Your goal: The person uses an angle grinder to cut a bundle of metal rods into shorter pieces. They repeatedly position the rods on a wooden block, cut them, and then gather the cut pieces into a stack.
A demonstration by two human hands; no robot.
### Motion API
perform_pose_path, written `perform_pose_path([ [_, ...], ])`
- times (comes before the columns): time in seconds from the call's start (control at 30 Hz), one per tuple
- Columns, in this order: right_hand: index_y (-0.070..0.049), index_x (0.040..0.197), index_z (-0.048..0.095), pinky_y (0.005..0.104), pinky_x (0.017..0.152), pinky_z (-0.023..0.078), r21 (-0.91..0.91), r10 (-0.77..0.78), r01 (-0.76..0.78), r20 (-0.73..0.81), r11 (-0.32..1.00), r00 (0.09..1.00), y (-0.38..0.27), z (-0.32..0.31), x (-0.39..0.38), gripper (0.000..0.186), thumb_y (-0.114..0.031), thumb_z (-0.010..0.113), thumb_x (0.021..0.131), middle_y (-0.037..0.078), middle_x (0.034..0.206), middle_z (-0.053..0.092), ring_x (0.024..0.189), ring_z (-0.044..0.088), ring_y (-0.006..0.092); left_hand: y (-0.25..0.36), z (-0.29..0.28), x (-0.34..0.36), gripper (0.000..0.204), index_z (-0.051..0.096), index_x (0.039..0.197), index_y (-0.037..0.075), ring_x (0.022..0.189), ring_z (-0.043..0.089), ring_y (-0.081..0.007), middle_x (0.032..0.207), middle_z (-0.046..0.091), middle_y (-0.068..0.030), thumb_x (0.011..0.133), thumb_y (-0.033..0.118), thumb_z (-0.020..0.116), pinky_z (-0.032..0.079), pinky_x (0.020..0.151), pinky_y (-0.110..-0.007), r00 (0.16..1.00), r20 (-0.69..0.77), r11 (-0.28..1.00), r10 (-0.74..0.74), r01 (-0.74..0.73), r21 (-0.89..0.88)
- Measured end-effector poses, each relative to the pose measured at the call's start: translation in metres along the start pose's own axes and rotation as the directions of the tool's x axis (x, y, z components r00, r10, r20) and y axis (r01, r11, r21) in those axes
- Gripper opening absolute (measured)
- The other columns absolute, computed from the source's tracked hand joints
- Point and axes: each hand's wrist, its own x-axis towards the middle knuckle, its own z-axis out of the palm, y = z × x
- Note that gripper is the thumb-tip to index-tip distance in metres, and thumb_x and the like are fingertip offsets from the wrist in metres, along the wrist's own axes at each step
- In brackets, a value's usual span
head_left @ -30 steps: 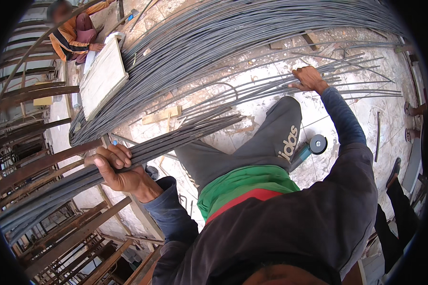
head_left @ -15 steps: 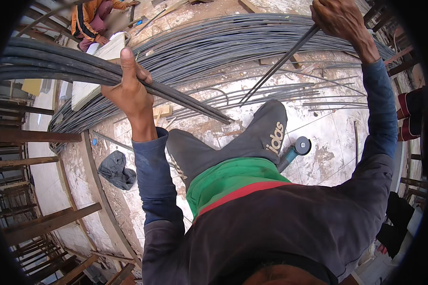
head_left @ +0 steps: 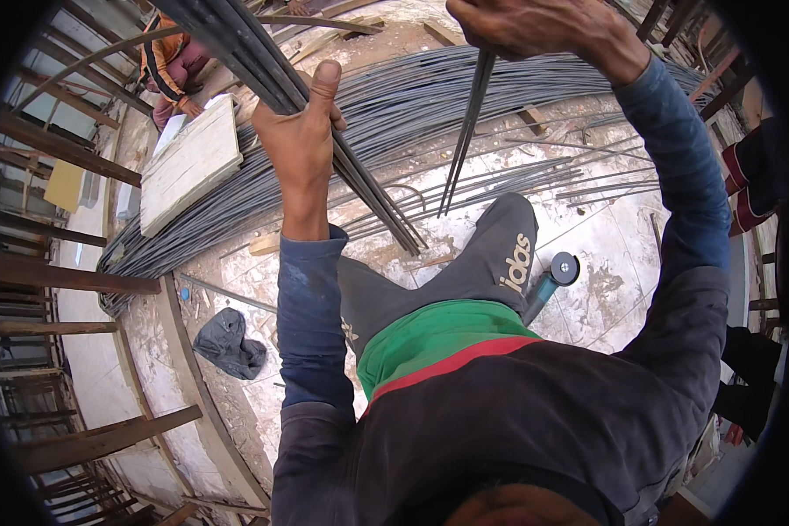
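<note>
My left hand is wrapped round a bundle of dark steel rebar rods, thumb pointing up. The bundle slants from the upper left down to the floor in front of my knees. Up at the top right my right hand grips a thinner bunch of rebar rods, which hangs nearly upright with its lower ends close to the floor. The two sets of rods are apart. Behind them a large stack of long rebar curves across the floor, with shorter rods lying before it.
An angle grinder lies beside my right knee. To the left are a crumpled dark plastic bag, a pale board on the stack, and timber beams. Another person crouches at the far left; someone's dark red-and-black legwear shows at right.
Both hands have moved closer together, the left one rightward and the right one leftward. The left bundle tilts more steeply, and the right-hand rods hang nearer to upright.
</note>
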Motion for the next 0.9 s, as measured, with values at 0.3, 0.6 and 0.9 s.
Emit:
perform_pose_path([
  [0.3, -0.009, 0.064, 0.056, 0.0283, 0.066, 0.04, 0.035, -0.102, 0.14, -0.511, 0.99, 0.853, -0.062, 0.015, 0.044, 0.021, -0.024, 0.059, 0.078, -0.002, 0.061, 0.052, 0.061, 0.05, 0.0134, -0.031, 0.008, 0.02, 0.035, 0.063, 0.094, 0.002, 0.081, 0.065, -0.0122, 0.094, 0.07, -0.0066, 0.086, 0.034, 0.076, 0.054, 0.068, -0.025, 0.932, 0.362, 0.922, -0.038, 0.173, -0.347],
  [0.6, -0.027, 0.125, 0.046, 0.0386, 0.12, 0.022, 0.181, 0.247, -0.169, -0.753, 0.969, 0.61, -0.082, 0.051, 0.055, 0.037, -0.048, 0.048, 0.096, 0.002, 0.136, 0.048, 0.137, 0.039, 0.0205, -0.027, 0.012, 0.011, 0.068, 0.037, 0.14, 0.006, 0.115, 0.057, -0.0175, 0.131, 0.05, -0.0083, 0.086, 0.024, 0.075, 0.054, 0.091, -0.03, 0.834, 0.518, 0.78, -0.188, 0.448, -0.437],
  [0.9, -0.025, 0.144, 0.041, 0.05, 0.107, 0.042, 0.84, 0.818, -0.006, -0.527, 0.543, 0.231, -0.107, 0.063, 0.056, 0.07, -0.034, 0.072, 0.082, 0.016, 0.155, 0.03, 0.14, 0.037, 0.0358, -0.061, 0.014, 0.019, 0.064, 0.055, 0.117, -0.011, 0.094, 0.066, -0.0285, 0.103, 0.066, -0.0137, 0.057, -0.007, 0.076, 0.055, 0.082, -0.036, 0.882, 0.45, 0.885, -0.14, 0.316, -0.343],
])
